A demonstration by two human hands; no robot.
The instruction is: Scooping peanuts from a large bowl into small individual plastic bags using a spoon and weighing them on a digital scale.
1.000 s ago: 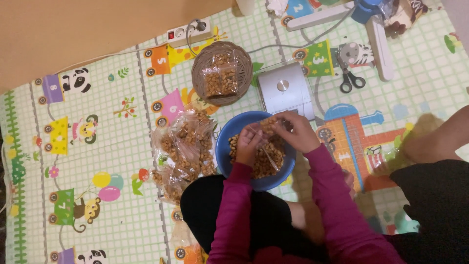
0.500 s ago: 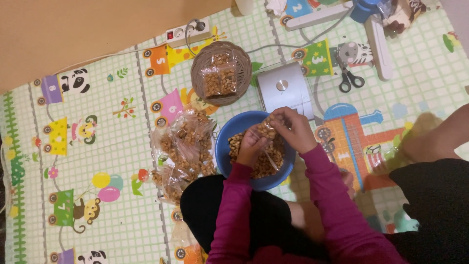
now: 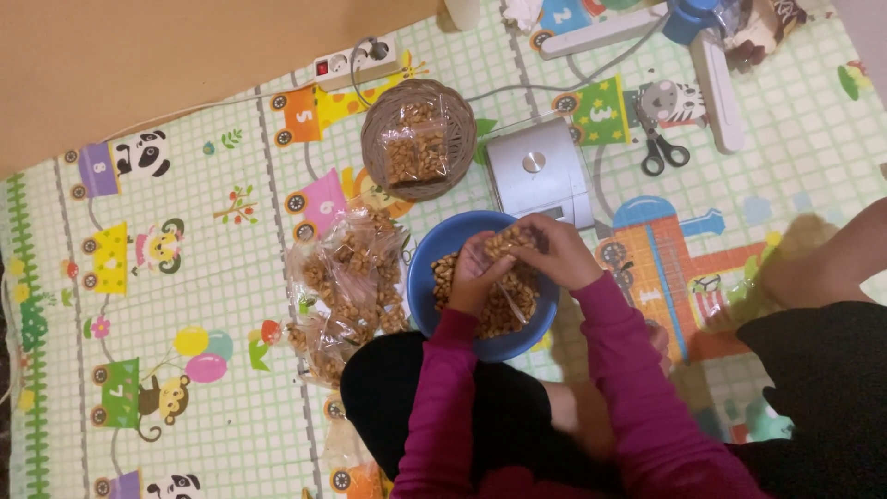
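1. We see a small clear bag (image 3: 514, 294) of brown snack pieces held over the blue bowl (image 3: 427, 277), which sits on the play mat (image 3: 185, 305) right in front of our crossed legs.
2. Our left hand (image 3: 480, 270) is curled closed around the bag's left edge; our right hand (image 3: 554, 251) is cupped and pinching its top, just beside the left. Both sit above the bowl, fingers touching the plastic.
3. The bowl is well filled with the same loose brown pieces (image 3: 448, 268), so the bag hangs right over them.
4. To the left of the bowl, touching it or nearly so, lies a heap of filled clear bags (image 3: 346, 286). Beyond the bowl stands a woven basket (image 3: 374, 139) with one filled bag inside, and beside it a small white scale (image 3: 540, 176).
5. Further out lie scissors (image 3: 665, 152), a white power strip (image 3: 356, 63) with a cord, and a blue and white tool (image 3: 711, 55) at the top right edge.
6. What could go wrong, in our judgement: the thin plastic could slip from the pinch and tip pieces onto the mat, since the bag's mouth looks open, though we cannot tell for sure.
7. The heap of bags is loose and close to our knee, so a shift of the leg could scatter it.
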